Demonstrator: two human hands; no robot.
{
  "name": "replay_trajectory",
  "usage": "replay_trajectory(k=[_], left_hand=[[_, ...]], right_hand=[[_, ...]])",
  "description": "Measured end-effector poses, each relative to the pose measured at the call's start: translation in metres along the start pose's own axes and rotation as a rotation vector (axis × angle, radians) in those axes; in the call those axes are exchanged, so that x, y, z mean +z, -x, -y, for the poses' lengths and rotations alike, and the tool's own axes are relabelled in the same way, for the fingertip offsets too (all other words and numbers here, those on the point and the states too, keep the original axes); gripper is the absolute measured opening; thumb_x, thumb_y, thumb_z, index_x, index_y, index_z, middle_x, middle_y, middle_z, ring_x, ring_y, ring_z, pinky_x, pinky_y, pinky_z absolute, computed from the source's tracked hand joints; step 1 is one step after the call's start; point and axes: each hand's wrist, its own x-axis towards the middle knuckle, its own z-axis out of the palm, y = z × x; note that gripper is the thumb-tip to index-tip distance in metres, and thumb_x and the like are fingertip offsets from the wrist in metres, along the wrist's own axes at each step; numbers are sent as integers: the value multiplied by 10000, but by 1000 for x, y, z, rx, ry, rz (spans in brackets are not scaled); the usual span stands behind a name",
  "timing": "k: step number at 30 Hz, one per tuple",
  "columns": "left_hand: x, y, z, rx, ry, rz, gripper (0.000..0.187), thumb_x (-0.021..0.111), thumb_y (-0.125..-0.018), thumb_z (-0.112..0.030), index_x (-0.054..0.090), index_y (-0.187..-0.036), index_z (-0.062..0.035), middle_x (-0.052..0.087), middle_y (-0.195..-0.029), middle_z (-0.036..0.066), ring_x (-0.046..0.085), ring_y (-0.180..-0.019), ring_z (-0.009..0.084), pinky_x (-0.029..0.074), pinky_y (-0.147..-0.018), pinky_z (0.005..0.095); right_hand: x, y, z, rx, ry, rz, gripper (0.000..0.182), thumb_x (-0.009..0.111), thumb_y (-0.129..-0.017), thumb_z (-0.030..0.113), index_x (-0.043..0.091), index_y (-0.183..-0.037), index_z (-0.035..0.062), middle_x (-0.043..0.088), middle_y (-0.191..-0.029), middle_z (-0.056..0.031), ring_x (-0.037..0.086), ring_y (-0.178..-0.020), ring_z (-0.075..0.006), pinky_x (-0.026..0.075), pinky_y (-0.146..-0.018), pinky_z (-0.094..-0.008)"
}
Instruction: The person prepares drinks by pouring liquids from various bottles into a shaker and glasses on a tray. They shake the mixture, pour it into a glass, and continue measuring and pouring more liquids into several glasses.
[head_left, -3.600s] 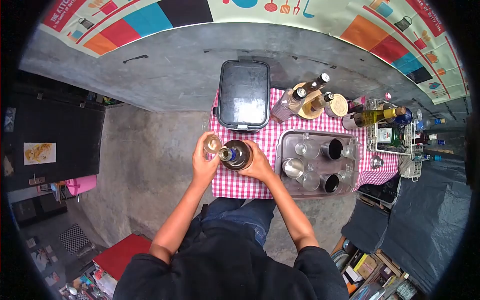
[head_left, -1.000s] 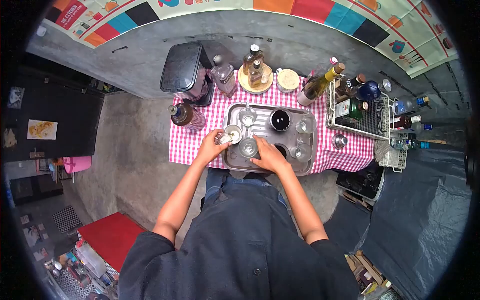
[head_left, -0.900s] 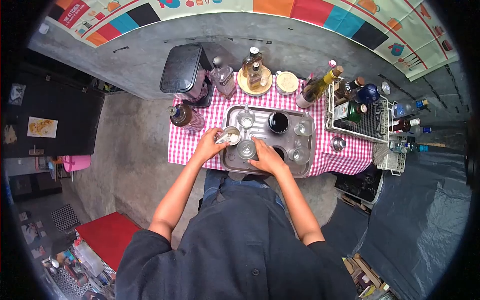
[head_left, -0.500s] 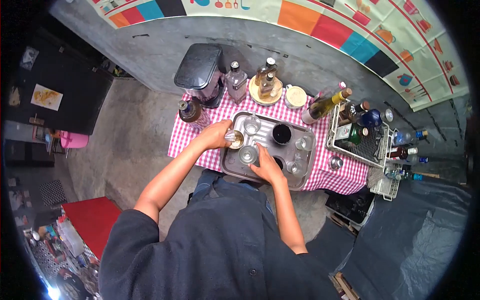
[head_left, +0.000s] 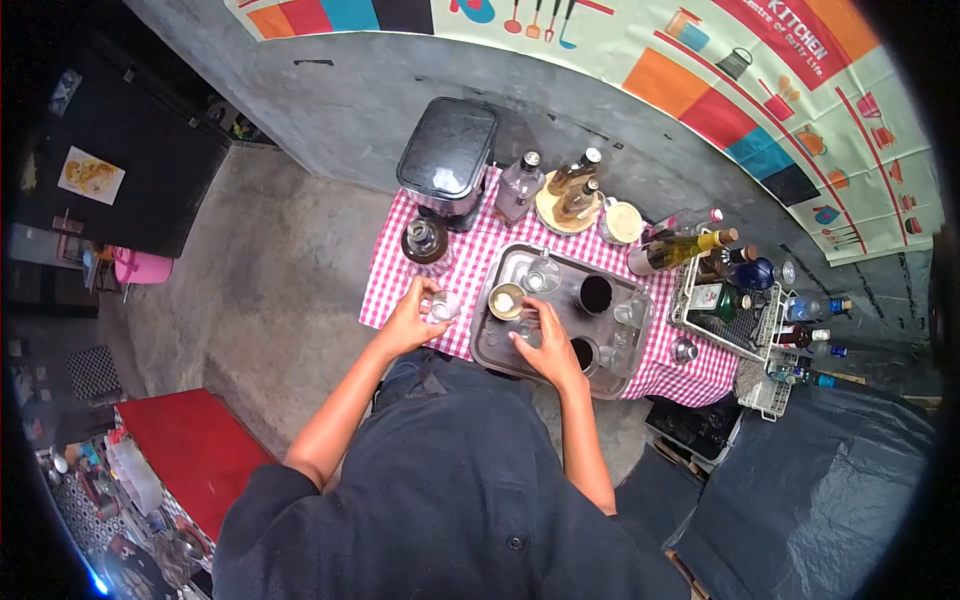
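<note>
Two bare hands are at work over the front part of the bench. The fingers of the left hand are closed around a small clear glass, near the bench's front edge, between its left corner and the tray. The fingers of the right hand are parted and curved above the tray's front left part, beside a round metal cup; whether they touch it, I cannot tell. The cup stands by the tray's left edge with something pale inside. A clear glass mug is near the tray's back left corner, a vessel of dark liquid by its back edge, and clear glassware along its right edge. Farther out, a dark bottle stands near the bench's left edge, with a black-lidded container at the back left corner. Toward the back edge are a clear bottle and a round board bearing amber bottles. A wire basket of bottles sits toward the right end.
</note>
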Motion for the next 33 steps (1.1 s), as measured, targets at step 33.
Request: replay_trajectory(k=[33], left_hand=[[-154,-33,17,1,267,103,561,733,-745,88,390,-1152,-89,488,-1160,62,538,-1160,168,491,-980,340]], right_hand=[[129,-188,48,-184,129,-87,538,790,-765,358,658,-1204,77,679,-1167,-132,649,-1081,-316,504,-958,-404]])
